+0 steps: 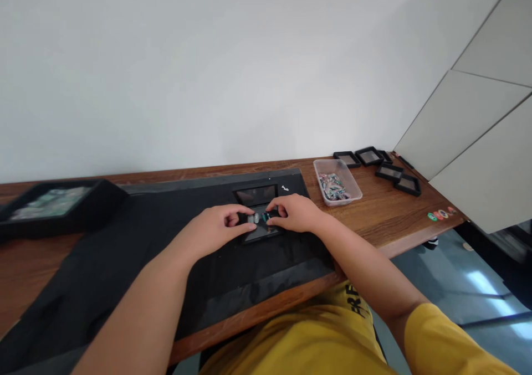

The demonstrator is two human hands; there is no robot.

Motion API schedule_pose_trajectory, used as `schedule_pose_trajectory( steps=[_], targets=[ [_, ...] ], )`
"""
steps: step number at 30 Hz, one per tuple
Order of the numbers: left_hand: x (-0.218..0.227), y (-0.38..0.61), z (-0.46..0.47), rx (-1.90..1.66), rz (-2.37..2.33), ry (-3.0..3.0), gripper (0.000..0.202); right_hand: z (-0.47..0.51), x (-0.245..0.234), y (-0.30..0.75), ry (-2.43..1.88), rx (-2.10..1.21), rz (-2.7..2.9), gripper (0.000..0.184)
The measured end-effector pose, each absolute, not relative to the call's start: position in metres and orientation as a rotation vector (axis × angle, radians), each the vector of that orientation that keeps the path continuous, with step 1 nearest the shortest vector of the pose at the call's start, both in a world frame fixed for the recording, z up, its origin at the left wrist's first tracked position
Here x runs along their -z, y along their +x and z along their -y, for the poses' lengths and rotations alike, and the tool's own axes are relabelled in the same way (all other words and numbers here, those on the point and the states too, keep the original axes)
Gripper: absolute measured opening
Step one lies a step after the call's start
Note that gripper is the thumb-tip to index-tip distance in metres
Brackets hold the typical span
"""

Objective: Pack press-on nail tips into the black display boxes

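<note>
An opened black display frame [256, 195] with clear-film windows lies unfolded on the black mat, its lower half partly covered by my hands. Over that half sits a small shiny teal-and-whitish piece [256, 218]; its exact kind is too small to tell. My left hand [220, 228] comes from the left, thumb and index finger curled around the piece's left side. From the right, my right hand [293, 213] pinches at its teal side, thumb and index finger close together. The fingertips hide part of the piece and the film under it.
A clear plastic tub [351, 189] of small shiny wrapped pieces [332, 186] stands right of the black mat [166, 225]. Several black frames [389, 171] lie behind it. Round colourful pieces [441, 214] line the table's right end. A large black box [91, 203] is at left.
</note>
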State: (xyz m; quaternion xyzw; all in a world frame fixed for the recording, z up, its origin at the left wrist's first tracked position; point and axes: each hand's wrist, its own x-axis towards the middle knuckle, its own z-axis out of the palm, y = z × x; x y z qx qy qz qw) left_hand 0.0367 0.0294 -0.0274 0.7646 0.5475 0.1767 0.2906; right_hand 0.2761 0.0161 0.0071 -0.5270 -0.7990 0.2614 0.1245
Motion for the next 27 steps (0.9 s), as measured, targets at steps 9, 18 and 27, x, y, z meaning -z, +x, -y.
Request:
schedule_pose_trajectory(
  steps=[9,18,27],
  targets=[
    [0.028,0.032,-0.033,-0.37,-1.449,2.033,0.066,-0.017,-0.008,0.273,-1.554,-0.778,2.319,0.025],
    [0.021,0.036,-0.028,-0.35,-1.495,2.077,0.061,-0.018,-0.008,0.275,-1.542,-0.783,2.283,0.022],
    [0.015,0.035,-0.027,-0.444,-1.529,2.055,0.062,-0.019,-0.005,0.277,-1.516,-0.74,2.266,0.022]
  ],
)
